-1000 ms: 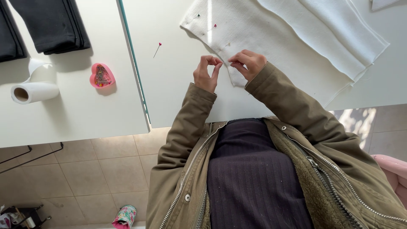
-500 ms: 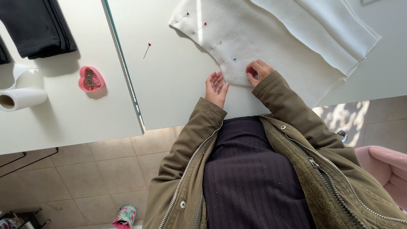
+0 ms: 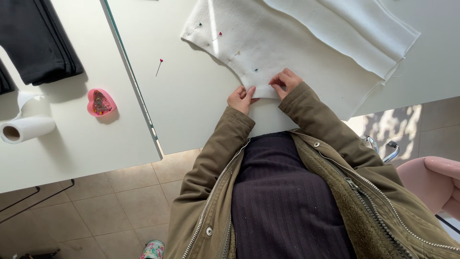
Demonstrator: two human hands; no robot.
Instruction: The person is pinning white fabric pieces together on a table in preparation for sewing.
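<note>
Head view | left hand [image 3: 241, 98], right hand [image 3: 285, 81] pinch white fabric [image 3: 287, 43] edge (near corner) | grip clamped

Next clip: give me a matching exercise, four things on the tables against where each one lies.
Things:
1. white fabric
2. heart-shaped pin box
3. loose pin
4. paper roll

Places:
A. at the far left edge of the view
B. alone on bare table, left of the fabric
C. under both hands
D. between the paper roll and the gap between the tables

Pairs: 1-C, 2-D, 3-B, 4-A
</note>
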